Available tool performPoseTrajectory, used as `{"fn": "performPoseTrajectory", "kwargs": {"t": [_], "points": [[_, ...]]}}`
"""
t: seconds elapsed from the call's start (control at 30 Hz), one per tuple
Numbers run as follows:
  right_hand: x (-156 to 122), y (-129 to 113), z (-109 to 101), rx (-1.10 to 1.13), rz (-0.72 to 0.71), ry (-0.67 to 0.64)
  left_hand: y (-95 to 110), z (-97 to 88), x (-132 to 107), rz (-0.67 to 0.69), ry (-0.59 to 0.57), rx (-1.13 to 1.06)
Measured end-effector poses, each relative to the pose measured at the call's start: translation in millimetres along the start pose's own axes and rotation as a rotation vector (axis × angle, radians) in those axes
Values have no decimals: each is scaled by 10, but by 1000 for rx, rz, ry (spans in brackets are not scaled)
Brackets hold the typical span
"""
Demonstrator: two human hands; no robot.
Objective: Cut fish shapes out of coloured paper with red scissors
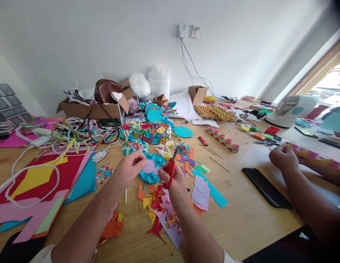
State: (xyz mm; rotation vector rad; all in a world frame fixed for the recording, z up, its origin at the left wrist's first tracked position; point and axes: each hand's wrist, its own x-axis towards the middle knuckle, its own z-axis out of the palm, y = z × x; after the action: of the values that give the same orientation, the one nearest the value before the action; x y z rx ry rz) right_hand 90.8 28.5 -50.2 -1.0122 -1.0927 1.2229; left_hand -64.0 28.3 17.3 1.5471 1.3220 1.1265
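My left hand [132, 165] is closed in a pinch at the edge of a rounded lilac paper cutout [149, 167]. The cutout is above a blue scalloped paper plate [148, 178]. In my right hand [174, 179] are red-handled scissors [172, 171], blades pointing up and away. The right fingertips come close to the cutout's right edge; whether they touch it I cannot tell. Colourful paper scraps [165, 208] lie below my hands, and lilac sheets with drawn lines [200, 192] are to the right. An orange paper fish [113, 225] lies near my left forearm.
Stacked coloured paper [46, 179] and a white cable [58, 175] cover the left side. Glue bottles [164, 153] stand beyond my hands. At right, a black phone [265, 188] lies near another person's hand [285, 157], which holds a painted egg-carton strip [314, 160].
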Motion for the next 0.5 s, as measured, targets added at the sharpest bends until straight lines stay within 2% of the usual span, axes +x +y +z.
{"fn": "performPoseTrajectory", "kwargs": {"t": [0.1,0.13,0.27,0.37,0.5], "points": [[-16,21,-19,15,23,8,114,-167,-49,55,15,56],[-23,24,-19,23,24,8,164,-245,-73,67,-12,118],[-61,14,5,6,19,-13,269,-572,-211,-9,-96,385],[-85,6,20,-29,23,-31,110,-726,-355,-130,-200,517],[-93,16,18,-25,38,-54,-317,-789,-558,-274,-340,717]]}}
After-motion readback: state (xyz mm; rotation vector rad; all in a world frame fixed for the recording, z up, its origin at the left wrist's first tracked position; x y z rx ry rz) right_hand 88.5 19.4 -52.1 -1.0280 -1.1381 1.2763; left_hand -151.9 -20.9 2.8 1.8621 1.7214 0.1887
